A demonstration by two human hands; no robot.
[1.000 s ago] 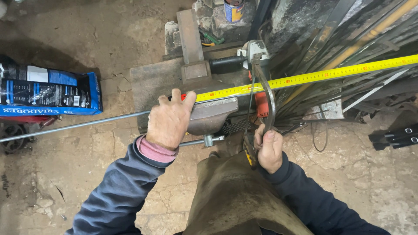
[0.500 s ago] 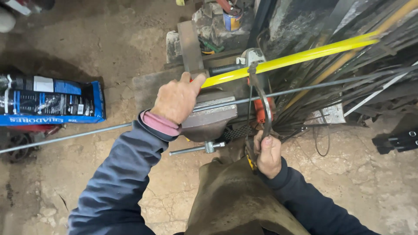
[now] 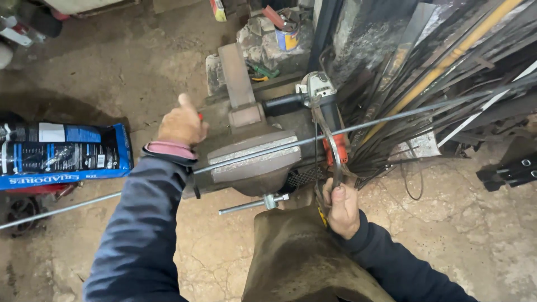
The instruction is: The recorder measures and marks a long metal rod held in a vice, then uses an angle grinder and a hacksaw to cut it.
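A long thin metal rod (image 3: 358, 127) lies across the heavy grey vise (image 3: 254, 162) mid-frame. The right hand (image 3: 342, 208) grips a hacksaw (image 3: 330, 148) – the left hand (image 3: 180, 124), curled, rests left of the vise.

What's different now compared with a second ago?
The yellow tape that the left hand pinned on the vise is gone; that hand moved left, off the jaws. The long rod still lies across the vise, and the right hand still grips the hacksaw.
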